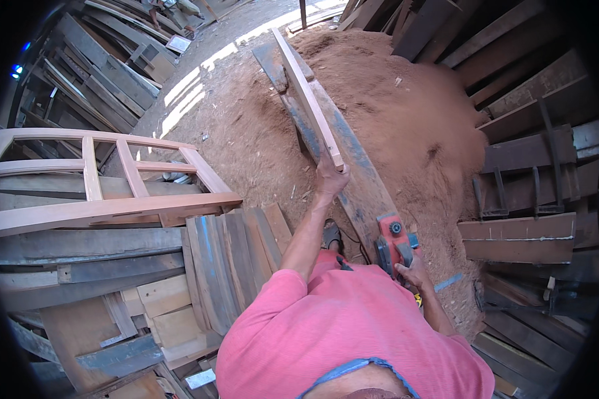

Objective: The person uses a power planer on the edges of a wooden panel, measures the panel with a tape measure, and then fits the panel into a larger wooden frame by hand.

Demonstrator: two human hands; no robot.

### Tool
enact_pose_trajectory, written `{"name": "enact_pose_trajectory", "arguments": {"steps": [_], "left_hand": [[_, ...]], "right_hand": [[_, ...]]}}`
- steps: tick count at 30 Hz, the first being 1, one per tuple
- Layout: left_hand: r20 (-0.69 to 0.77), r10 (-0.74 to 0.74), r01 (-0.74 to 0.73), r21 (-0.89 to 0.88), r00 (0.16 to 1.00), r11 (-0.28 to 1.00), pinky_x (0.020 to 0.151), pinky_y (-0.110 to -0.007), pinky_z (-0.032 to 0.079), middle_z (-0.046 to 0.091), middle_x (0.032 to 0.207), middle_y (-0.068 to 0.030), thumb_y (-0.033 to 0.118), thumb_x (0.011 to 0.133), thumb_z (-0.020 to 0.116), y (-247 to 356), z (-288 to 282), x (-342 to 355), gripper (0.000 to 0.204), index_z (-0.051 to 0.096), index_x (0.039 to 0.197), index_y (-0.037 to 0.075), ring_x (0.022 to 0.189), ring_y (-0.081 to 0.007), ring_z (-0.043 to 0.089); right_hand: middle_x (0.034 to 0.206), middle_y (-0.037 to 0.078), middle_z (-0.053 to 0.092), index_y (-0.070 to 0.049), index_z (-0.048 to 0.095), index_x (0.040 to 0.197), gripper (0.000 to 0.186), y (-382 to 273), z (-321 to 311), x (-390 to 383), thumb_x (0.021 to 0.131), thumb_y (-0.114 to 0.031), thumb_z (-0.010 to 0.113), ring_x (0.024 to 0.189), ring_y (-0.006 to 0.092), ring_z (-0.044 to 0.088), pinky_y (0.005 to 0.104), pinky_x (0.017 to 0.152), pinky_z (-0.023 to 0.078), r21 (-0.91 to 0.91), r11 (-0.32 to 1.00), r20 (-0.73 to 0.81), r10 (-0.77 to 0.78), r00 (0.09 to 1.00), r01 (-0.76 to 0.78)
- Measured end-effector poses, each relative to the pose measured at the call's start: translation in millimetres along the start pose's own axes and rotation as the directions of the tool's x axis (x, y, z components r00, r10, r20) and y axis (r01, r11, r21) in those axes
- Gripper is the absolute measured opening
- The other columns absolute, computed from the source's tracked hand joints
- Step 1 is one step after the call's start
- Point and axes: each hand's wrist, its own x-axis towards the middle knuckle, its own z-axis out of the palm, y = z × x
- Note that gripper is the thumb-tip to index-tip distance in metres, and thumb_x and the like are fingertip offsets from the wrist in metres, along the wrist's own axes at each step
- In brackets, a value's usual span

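Firmly, in the head view, my left hand (331,176) gripped the near end of the wooden strip (304,93) along the bench (367,189); my right hand (414,271) held the red planer (393,233). Keeping the strip steady seemed wise.

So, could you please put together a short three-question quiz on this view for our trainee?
1. Multiple choice: what does the person's left hand hold?
a) a claw hammer
b) a long pale wood strip
c) a paint tin

2. True or false: the red handheld power tool is in the person's right hand.

3. Fill in the blank: in the picture, the big sawdust heap lies to the ____ of the worn bench.

Key: 1. b; 2. true; 3. right
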Motion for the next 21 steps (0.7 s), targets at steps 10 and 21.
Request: {"name": "enact_pose_trajectory", "arguments": {"steps": [10, 21], "left_hand": [[-0.007, 0.041, -0.041, -0.020, 0.999, 0.999, 0.083, -0.051, 0.055, 0.063, 0.112, -0.0338, 0.011, 0.077, 0.067, -13, -5, -3, 0.096, 0.012, 0.155, -0.002, 0.099, -0.0497, 0.064], [-0.073, 0.129, -0.130, -0.011, 0.989, 0.991, 0.073, -0.047, 0.056, 0.065, 0.097, -0.0285, 0.007, 0.080, 0.066, -9, -1, -3, 0.089, 0.017, 0.153, -0.005, 0.084, -0.0436, 0.068]], "right_hand": [[0.077, -0.005, 0.057, -0.005, 0.064, 0.111, 0.031, -90, -8, 16, 0.089, -0.025, 0.072, 0.061, 0.0054, 0.053, 0.0227, 0.053, 0.043, 0.345, 0.939, 0.023, -0.011, 1.000, 0.002], [0.078, -0.002, 0.055, -0.002, 0.060, 0.121, 0.045, -297, -54, 15, 0.104, -0.044, 0.051, 0.063, 0.0059, 0.052, 0.0215, 0.057, 0.044, 0.540, 0.763, -0.079, -0.375, 0.924, 0.355]]}}
